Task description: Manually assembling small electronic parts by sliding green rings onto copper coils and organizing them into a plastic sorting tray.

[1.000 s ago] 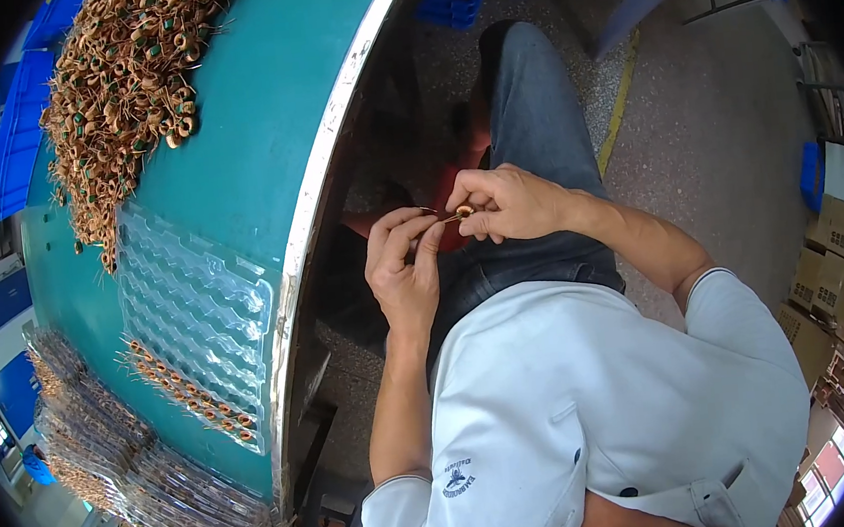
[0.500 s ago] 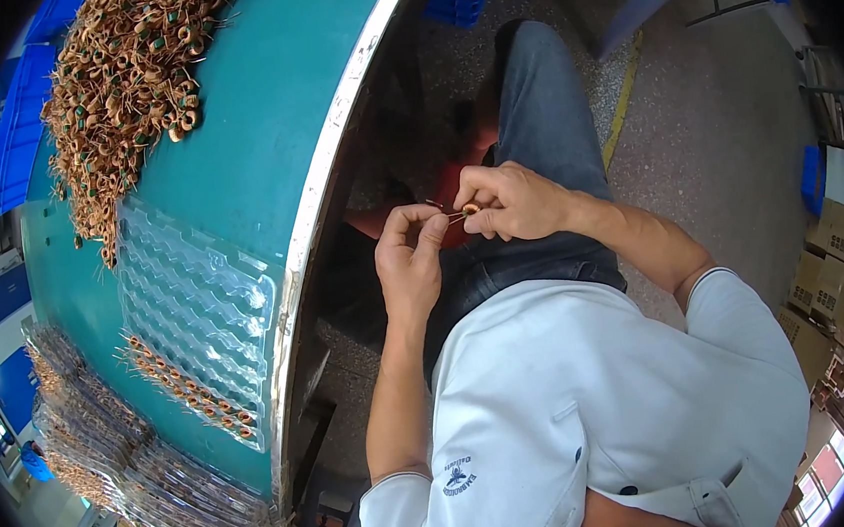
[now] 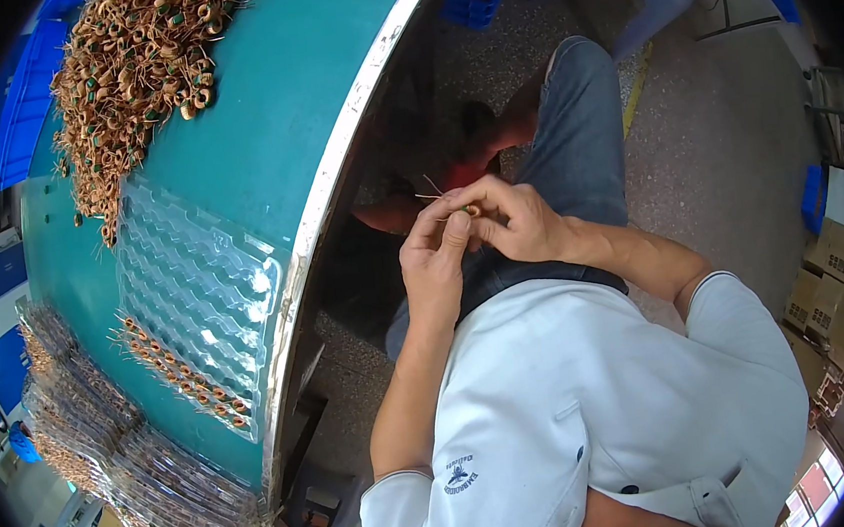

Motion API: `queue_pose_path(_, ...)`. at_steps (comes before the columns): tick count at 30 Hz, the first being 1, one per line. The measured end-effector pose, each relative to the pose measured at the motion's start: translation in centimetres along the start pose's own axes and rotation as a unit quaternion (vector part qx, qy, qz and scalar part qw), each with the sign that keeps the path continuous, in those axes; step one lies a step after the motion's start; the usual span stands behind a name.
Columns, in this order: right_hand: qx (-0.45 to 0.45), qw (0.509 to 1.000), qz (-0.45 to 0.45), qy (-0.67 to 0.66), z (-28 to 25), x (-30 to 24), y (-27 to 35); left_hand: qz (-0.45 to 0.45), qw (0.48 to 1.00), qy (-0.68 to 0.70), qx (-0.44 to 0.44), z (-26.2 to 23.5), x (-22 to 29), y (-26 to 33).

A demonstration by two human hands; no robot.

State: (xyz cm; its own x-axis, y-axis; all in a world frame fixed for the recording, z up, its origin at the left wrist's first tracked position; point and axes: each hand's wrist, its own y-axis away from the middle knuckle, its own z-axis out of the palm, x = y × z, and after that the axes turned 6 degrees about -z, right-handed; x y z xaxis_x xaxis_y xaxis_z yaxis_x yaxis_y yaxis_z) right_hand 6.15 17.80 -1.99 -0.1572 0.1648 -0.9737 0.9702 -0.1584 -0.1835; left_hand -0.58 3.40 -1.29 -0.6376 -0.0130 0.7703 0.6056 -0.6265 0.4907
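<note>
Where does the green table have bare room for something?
Mainly between the toroidal coil heap, the pale table edge and the clear blister tray; a narrower strip separates that tray from the stacked trays. The heap and stack are crowded.

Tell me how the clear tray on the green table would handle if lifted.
The clear tray looks thin, so it is probably light and somewhat bendy, though its wavy ridges may stiffen it. With copper coils sitting along one side only, it would likely dip that way. Its glossy surface suggests it could slide easily.
</note>
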Motion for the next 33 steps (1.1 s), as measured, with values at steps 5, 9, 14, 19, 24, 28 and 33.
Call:
queue_pose_path(5,-0.014,0.999,-0.009,0.050,-1.2,-0.3,0.9,0.025,1.000,-0.017,0.006,-0.2,0.7,0.6)
queue_pose_path(9,0.010,0.987,0.126,-0.103,-1.5,0.0,-0.9,-0.018,0.999,-0.026,-0.042,-1.0,0.7,1.0)
queue_pose_path(14,-0.073,0.992,0.071,-0.071,-2.8,-0.7,-2.3,-0.054,0.992,-0.097,-0.056,-1.3,0.5,1.2)
queue_pose_path(19,-0.019,0.994,-0.081,0.074,-2.1,-0.6,-2.1,-0.032,0.994,-0.097,-0.044,-1.3,0.3,1.2)
queue_pose_path(24,-0.007,0.991,-0.107,0.076,-2.1,-1.7,-2.2,0.006,0.989,-0.144,-0.019,-0.7,1.0,2.0)
queue_pose_path(28,0.008,0.994,-0.095,0.050,-1.7,-2.8,-2.4,0.003,0.989,-0.145,-0.005,-0.5,1.6,2.8)
queue_pose_path(33,-0.022,0.995,-0.094,0.005,-1.3,-5.6,-3.5,0.008,0.980,-0.200,0.026,-0.2,4.8,5.3)
